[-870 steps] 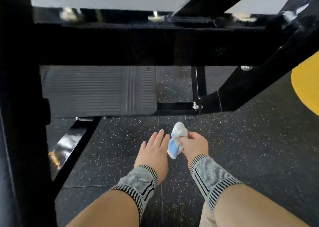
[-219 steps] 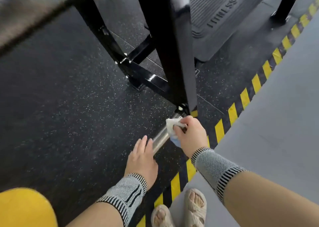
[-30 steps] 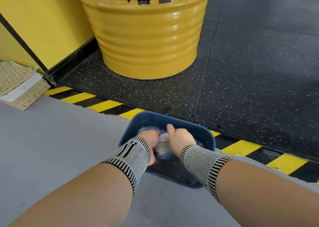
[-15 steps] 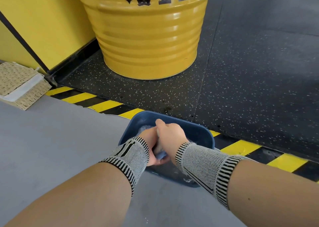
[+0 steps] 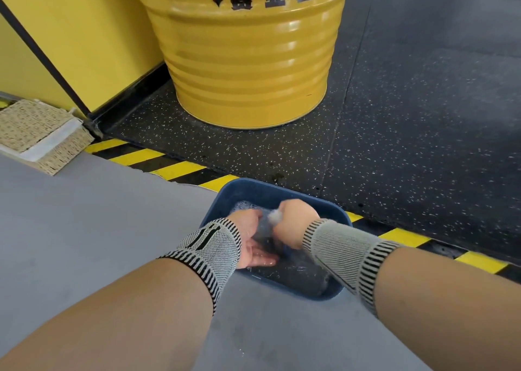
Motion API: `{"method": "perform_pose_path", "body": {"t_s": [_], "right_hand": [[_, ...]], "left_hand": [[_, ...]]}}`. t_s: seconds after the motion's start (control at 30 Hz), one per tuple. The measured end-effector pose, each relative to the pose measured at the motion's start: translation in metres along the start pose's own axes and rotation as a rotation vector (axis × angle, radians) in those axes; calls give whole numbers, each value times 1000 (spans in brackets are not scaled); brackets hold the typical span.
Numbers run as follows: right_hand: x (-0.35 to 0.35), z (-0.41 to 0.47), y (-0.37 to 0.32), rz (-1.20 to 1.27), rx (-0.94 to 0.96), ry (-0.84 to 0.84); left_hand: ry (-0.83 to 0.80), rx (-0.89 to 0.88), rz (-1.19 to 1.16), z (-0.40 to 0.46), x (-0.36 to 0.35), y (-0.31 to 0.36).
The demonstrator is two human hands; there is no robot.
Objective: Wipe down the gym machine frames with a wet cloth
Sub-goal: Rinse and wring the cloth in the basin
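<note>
A blue plastic basin (image 5: 253,185) with water stands on the grey floor at the hazard-striped edge. Both my hands are inside it. My right hand (image 5: 294,224) grips a wet white-and-blue cloth (image 5: 275,217), and a white tuft sticks out of the fist. My left hand (image 5: 249,236) holds the lower part of the same cloth, its thumb and palm wet. Most of the cloth is hidden between the hands. Both wrists wear grey striped knit bands. No gym machine frame is in view.
A large yellow ribbed drum (image 5: 248,60) stands on the black speckled rubber floor beyond the basin. A woven basket (image 5: 36,133) lies at the left by the yellow wall. Yellow-black striped tape (image 5: 174,170) marks the border between the two floors.
Over the last second my hands closed together on the cloth in the basin. The right fist has since lifted and turned, so a white end of cloth now shows.
</note>
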State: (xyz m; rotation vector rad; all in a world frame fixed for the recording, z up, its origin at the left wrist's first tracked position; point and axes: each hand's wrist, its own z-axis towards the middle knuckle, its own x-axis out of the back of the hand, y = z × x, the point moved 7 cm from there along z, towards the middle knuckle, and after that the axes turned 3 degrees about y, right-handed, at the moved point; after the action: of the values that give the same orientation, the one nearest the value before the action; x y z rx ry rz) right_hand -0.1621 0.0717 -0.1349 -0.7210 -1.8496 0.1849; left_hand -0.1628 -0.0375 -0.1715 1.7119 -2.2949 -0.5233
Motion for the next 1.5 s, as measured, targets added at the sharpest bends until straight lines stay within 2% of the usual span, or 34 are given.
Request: {"method": "perform_pose_path", "body": {"t_s": [0.1, 0.2, 0.3, 0.37, 0.43, 0.5, 0.57, 0.63, 0.67, 0.7, 0.73, 0.8, 0.87, 0.9, 0.97, 1.07, 1.1, 1.2, 1.23, 1.3, 1.37, 1.5], "right_hand": [[17, -15, -21, 56, 159, -87], [25, -25, -14, 31, 201, -143], [32, -22, -3, 30, 192, -62], [31, -23, -2, 39, 197, -90], [29, -23, 2, 163, 136, -140], [31, -24, 3, 299, 87, -124], [38, -25, 0, 404, 76, -38], [43, -26, 3, 556, 41, 43], [46, -27, 5, 613, 33, 85], [49, -30, 5, 616, 61, 131], [54, -36, 2, 537, 137, 187], [57, -52, -10, 180, 372, 228], [42, -62, -16, -179, 542, 179], [35, -63, -15, -300, 564, 180], [29, -62, -14, -492, 603, 313], [37, -66, -26, -579, 632, 504], [39, -65, -28, -586, 590, 482], [44, -64, -32, -586, 483, 402], [46, -61, -32, -580, 448, 400], [46, -55, -31, -617, 385, 381], [44, -49, -29, -645, 328, 344], [34, -36, -20, -577, 206, 110]], "left_hand": [[-72, -39, 25, 3, -1, 7], [-64, -48, 41, 3, 4, 13], [-93, -135, 95, -13, -3, 21], [-114, -223, 157, -25, -8, 27], [-153, -286, 253, -35, -13, 29], [-194, -409, 487, -47, -22, 31], [-196, -627, 932, -57, -35, 35], [-62, -778, 1320, -62, -43, 42], [0, -795, 1431, -65, -44, 45], [47, -778, 1443, -64, -42, 47], [81, -741, 1401, -66, -37, 50], [99, -644, 1285, -67, -27, 49], [-57, -597, 1220, -67, -28, 41], [-138, -554, 1088, -67, -29, 36], [-259, -490, 845, -68, -33, 30], [-315, -530, 889, -71, -39, 29], [-313, -529, 914, -72, -39, 28], [-233, -610, 1139, -74, -42, 31], [-159, -596, 1227, -70, -43, 30], [55, -771, 1503, -76, -49, 38], [247, -908, 1532, -81, -49, 48], [340, -1022, 1536, -73, -44, 45]]}}
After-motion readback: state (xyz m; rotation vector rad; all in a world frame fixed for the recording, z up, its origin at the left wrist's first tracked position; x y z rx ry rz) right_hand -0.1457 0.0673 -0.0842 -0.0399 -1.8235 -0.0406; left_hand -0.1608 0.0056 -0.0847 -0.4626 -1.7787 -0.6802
